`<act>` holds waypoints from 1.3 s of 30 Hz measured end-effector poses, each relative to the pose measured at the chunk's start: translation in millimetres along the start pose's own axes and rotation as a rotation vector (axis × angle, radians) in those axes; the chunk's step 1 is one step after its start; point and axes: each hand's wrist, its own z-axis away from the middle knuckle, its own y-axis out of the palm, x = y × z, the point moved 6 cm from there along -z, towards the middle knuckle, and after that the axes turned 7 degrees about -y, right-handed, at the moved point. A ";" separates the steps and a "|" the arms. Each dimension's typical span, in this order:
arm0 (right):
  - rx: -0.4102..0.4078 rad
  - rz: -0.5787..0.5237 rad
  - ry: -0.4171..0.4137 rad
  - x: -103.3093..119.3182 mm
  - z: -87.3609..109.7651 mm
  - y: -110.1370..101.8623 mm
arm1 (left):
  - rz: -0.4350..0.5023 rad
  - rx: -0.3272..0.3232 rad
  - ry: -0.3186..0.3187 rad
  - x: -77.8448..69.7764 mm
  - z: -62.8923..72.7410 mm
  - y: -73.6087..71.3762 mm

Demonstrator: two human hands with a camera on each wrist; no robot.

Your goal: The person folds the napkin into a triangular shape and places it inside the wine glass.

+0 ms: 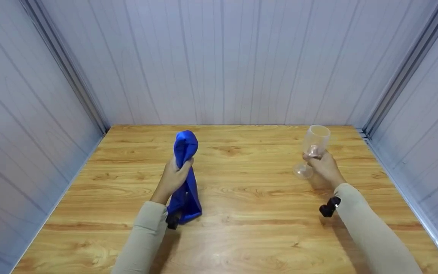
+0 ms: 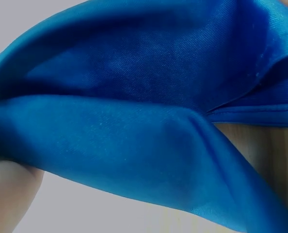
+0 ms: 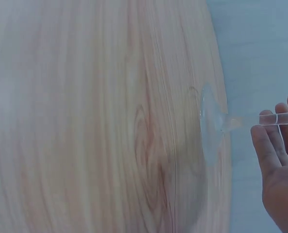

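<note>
A blue cloth (image 1: 191,190) is bunched in my left hand (image 1: 175,173), which grips it around the middle. Its folded top stands above the thumb, and its lower part hangs down beside the wrist. In the left wrist view the smooth blue fabric (image 2: 110,141) fills most of the picture, with a finger (image 2: 10,191) at its lower edge. Over at the right, my right hand (image 1: 324,167) holds a clear wine glass (image 1: 315,139) by the stem, bowl upward and slightly tilted. The right wrist view shows the glass's round foot (image 3: 211,125) and fingers (image 3: 267,145) around the stem.
Both hands are above a wood-grain table (image 1: 234,243). Pale panelled walls (image 1: 219,64) rise at its back and on both sides. A small black device (image 1: 329,206) sits on the right wrist, and another (image 1: 172,220) is partly covered by the cloth at the left wrist.
</note>
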 end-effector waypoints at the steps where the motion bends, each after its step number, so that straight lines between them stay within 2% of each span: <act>1: 0.021 -0.015 -0.021 3.4 1.0 5.8 | 0.000 -0.005 -0.002 0.6 -0.2 -1.1; 4: 0.077 -0.065 -0.064 10.9 3.8 23.0 | -0.004 -0.021 -0.007 1.8 -0.5 -3.7; 8: 0.136 -0.117 -0.053 18.6 8.4 45.0 | -0.011 -0.033 -0.021 -1.1 1.0 -5.8; 15: 0.194 -0.166 -0.053 34.6 19.3 76.0 | -0.040 -0.021 -0.026 -37.2 19.1 -9.5; 18: 0.220 -0.184 -0.070 40.1 24.4 86.8 | -0.055 -0.023 -0.023 -40.1 20.9 -9.3; 26: 0.278 -0.243 -0.096 53.7 38.6 110.2 | -0.041 -0.045 -0.019 0.3 1.7 -6.4; 31: 0.320 -0.299 -0.100 61.6 46.7 123.4 | -0.027 -0.042 -0.011 3.0 0.6 -5.8; 39: 0.351 -0.248 -0.131 62.5 55.7 137.0 | -0.022 -0.037 -0.035 3.3 1.7 -3.3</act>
